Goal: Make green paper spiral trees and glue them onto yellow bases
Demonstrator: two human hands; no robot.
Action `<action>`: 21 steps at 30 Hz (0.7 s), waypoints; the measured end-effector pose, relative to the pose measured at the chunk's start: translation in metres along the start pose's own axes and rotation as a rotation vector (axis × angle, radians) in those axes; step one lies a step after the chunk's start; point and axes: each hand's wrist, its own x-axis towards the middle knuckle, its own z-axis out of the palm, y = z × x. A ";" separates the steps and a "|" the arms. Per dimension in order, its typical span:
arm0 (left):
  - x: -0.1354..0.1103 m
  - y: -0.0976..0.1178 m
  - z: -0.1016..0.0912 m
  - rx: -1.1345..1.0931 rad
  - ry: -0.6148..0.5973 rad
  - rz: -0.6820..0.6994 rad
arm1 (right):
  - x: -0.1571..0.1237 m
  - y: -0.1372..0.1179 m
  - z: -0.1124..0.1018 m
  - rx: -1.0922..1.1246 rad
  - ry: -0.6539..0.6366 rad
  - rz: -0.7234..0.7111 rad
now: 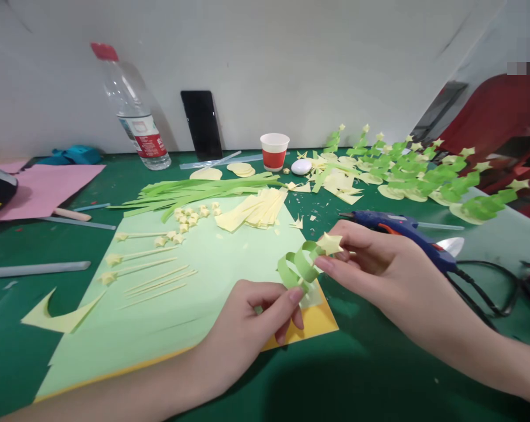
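Note:
Between my two hands is a curled light-green paper strip (306,268), looped in a spiral, with a pale yellow paper star (330,243) at its upper right end. My left hand (253,313) is closed, thumb and finger pinching the strip's lower end. Closed at the star is my right hand (381,266), its thumb and fingers gripping it; the fingers partly hide what lies behind. Below and left, on a light-green sheet (168,316), lie thin sticks (159,287), star-topped sticks (142,255), loose folded stars (190,218) and pale yellow strips (253,210).
A blue glue gun (392,225) with a black cable lies beside my right hand. Finished green spirals with stars (449,170) stand at the back right. Along the wall are a bottle (135,117), a phone (202,126) and a paper cup (274,153). Green strips (194,190) lie mid-table.

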 end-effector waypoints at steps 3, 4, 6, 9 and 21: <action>0.000 0.000 0.000 -0.019 0.012 0.004 | 0.000 0.000 -0.001 0.000 -0.040 0.048; 0.000 0.001 0.000 -0.025 0.011 0.000 | 0.000 0.000 -0.001 -0.003 -0.048 0.062; 0.000 0.001 0.000 -0.023 0.001 -0.011 | 0.000 0.000 -0.002 -0.010 -0.054 0.090; 0.001 0.002 0.000 0.008 -0.017 0.005 | 0.000 0.000 -0.002 0.009 -0.059 0.115; 0.003 0.002 -0.001 0.038 -0.016 0.043 | -0.001 0.001 0.000 0.017 -0.081 0.131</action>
